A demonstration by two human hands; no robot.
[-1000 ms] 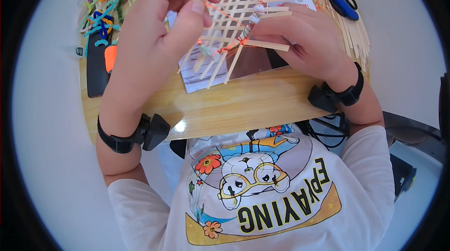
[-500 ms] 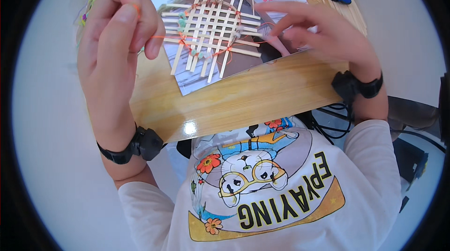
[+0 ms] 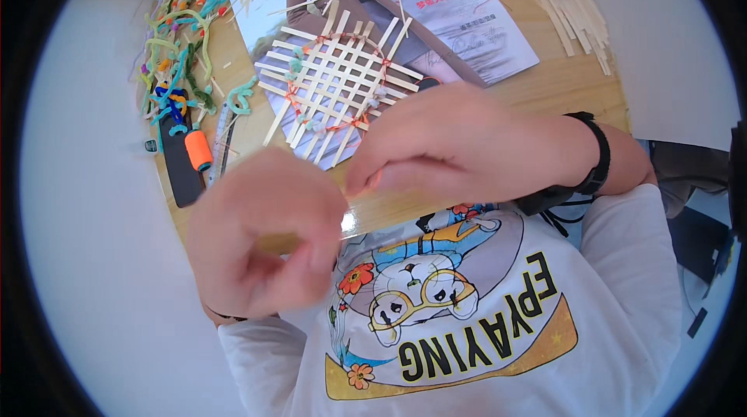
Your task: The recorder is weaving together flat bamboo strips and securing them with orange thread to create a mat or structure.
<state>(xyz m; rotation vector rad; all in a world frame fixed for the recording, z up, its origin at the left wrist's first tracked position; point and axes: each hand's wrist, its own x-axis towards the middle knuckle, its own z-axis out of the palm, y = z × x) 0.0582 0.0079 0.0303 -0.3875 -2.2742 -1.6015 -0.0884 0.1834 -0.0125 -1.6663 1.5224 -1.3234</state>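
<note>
Head view: two hands (image 3: pixel 268 226) (image 3: pixel 447 145), one strip lattice (image 3: pixel 348 77), one orange spool (image 3: pixel 198 151).

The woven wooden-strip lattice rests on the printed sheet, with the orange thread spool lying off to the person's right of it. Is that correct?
Not quite: the side is wrong. The head view shows the orange thread spool lying to the person's left of the woven wooden-strip lattice, which does rest on the printed sheet.

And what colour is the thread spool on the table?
The thread spool is bright orange, clearest in the head view.
</note>
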